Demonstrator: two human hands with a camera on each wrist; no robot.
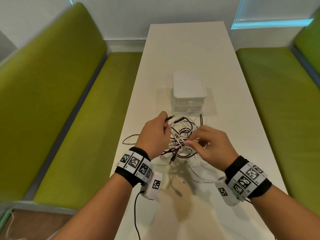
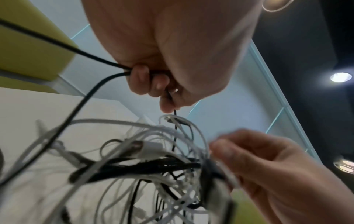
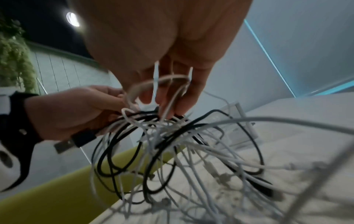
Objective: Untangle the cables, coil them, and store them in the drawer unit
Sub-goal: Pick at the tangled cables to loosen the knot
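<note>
A tangle of black and white cables (image 1: 181,137) hangs lifted above the white table (image 1: 187,49) between my two hands. My left hand (image 1: 155,134) grips a black cable (image 2: 91,59) in its curled fingers (image 2: 149,81), its plug end sticking out past the thumb in the head view. My right hand (image 1: 207,142) pinches white cable loops (image 3: 162,84) on the tangle's right side. A black USB plug (image 3: 76,141) dangles below the left hand. The white drawer unit (image 1: 189,90) stands just beyond the tangle, drawers closed.
Green benches (image 1: 69,118) run along both sides of the narrow table. Loose cable loops trail on the tabletop (image 1: 204,174) under my hands. A thin black lead (image 1: 136,213) runs from my left wrist camera off the near table edge.
</note>
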